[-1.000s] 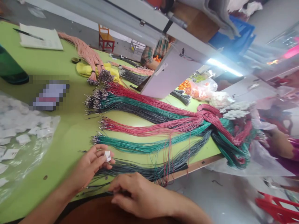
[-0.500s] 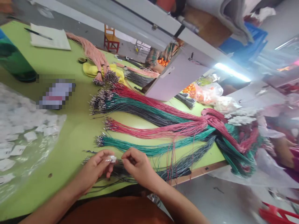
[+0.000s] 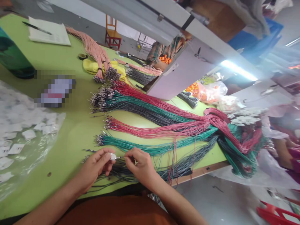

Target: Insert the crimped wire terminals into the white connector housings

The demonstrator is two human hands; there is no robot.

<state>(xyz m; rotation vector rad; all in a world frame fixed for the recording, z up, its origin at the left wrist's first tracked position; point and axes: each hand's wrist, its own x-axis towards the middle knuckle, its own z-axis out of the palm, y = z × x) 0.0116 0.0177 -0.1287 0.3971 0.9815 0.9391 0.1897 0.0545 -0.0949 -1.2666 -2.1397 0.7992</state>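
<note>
Between the thumb and fingers of my left hand (image 3: pixel 95 165) is a small white plastic connector housing (image 3: pixel 112 156). My right hand (image 3: pixel 142 165) is closed in a pinch on a thin wire (image 3: pixel 119 157), whose terminal end points left at the housing. Whether the tip has entered the housing is too small to tell. Beneath and behind both hands lie dark wires (image 3: pixel 124 173), partly hidden by them. Just beyond is a bundle of green wires (image 3: pixel 136 148) with metal terminals at its left end, and past it a bundle of red wires (image 3: pixel 140 129).
To the left, a clear plastic bag (image 3: pixel 50 140) holds many white housings. A phone (image 3: pixel 55 92), a green bottle (image 3: pixel 16 59) and a notebook (image 3: pixel 50 32) with a pen lie farther back. A pale upright panel (image 3: pixel 175 72) stands behind the wires. Another person (image 3: pixel 159 54) is beyond it.
The terminal end of the wire now shows between my hands, close to the housing. The housing has turned a little in my left fingers. The view has shifted slightly.
</note>
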